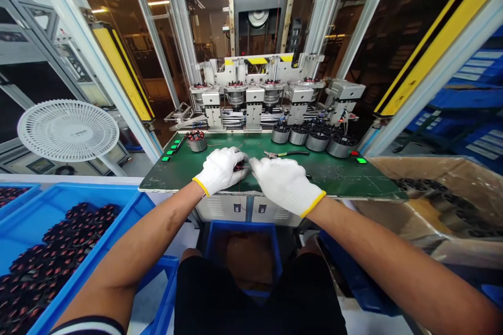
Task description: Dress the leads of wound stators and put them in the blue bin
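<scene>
My left hand (223, 168), in a white knitted glove with a yellow cuff, is closed around a small black part with red copper windings (239, 166), mostly hidden by the fingers. Close beside it, my right hand (281, 180), gloved alike, has its fingers pinched together; a thin wire seems to run between the two hands, but what the right fingertips hold is hidden. Pliers (286, 154) with dark handles lie just beyond the right hand on the green work surface (181, 170). A metal-cased wound stator (196, 141) stands to the left.
Several metal-cased stators (317, 139) stand at the right back, before a winding machine (255, 97). Green buttons (166, 159) sit at the left edge. A blue bin (129, 201) of black coil parts, a white fan (68, 130), a cardboard box (428, 167) and a lower blue bin (211, 251) surround the bench.
</scene>
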The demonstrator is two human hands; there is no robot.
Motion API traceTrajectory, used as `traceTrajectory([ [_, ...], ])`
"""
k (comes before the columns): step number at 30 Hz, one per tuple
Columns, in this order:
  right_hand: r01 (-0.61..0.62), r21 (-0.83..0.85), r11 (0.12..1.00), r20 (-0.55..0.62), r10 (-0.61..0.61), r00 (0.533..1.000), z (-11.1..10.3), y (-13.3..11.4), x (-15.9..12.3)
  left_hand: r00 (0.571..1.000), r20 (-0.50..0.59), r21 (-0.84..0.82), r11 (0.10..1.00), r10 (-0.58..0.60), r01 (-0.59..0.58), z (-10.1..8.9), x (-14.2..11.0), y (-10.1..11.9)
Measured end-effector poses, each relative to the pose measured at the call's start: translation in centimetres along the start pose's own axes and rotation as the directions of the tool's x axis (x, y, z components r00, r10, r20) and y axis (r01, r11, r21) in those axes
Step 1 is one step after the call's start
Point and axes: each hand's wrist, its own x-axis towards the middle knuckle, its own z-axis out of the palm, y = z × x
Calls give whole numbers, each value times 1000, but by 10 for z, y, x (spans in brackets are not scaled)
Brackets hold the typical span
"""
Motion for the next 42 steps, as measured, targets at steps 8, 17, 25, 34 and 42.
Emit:
traceTrajectory([
  [8,38,23,999,-14,-38,999,-12,0,-6,881,-206,202,900,426,-387,-15,-27,-4],
  [17,69,51,996,-23,-68,997,0,5,-14,796,79,242,763,601,-600,-25,-60,5],
  [25,11,-86,996,-108,-21,994,28,14,1,859,74,224,831,506,-509,-31,-58,-9],
  [34,72,-38,997,-99,-76,992,53,18,18,923,-206,-39,940,324,-339,-18,-73,-8],
  [42,91,11,996,-22,-90,996,46,-8,-6,987,-57,-564,821,-148,91,-46,-21,1],
])
